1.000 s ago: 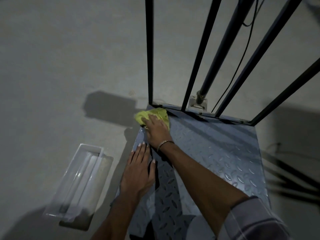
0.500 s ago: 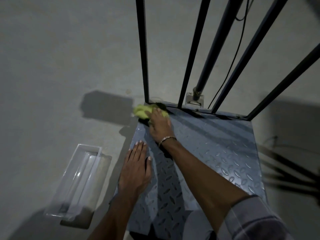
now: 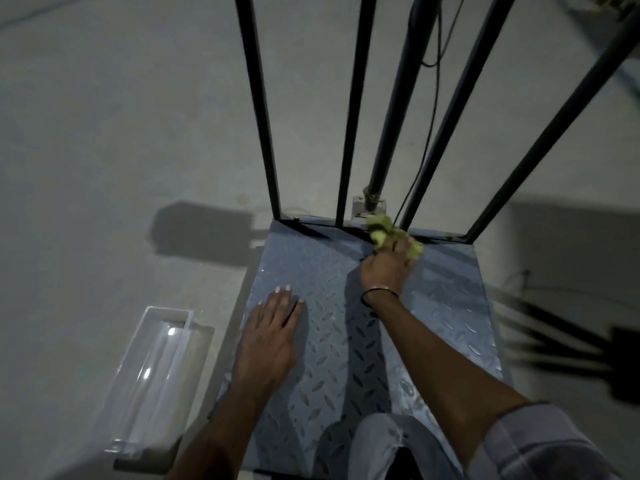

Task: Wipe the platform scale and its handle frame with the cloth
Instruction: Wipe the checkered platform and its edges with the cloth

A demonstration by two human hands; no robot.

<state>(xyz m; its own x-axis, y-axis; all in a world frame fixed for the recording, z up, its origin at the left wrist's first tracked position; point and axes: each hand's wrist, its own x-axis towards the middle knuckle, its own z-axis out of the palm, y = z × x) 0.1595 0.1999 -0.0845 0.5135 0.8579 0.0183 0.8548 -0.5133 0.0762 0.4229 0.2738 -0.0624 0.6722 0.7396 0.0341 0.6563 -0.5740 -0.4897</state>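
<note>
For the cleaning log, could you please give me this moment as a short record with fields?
setting: platform scale with blue tread-plate deck on a grey floor
right hand: grips the yellow-green cloth at the deck's far edge, at the foot of the handle frame
left hand: flat on the deck, fingers straight
wrist: bangle on the right one
beside scale: clear plastic tray on the floor, left
behind frame: dark pole and thin cable

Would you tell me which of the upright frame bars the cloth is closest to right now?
The third thin bar from the left: the cloth is bunched at its foot, while the other thin bars meet the platform clear of it.
</note>
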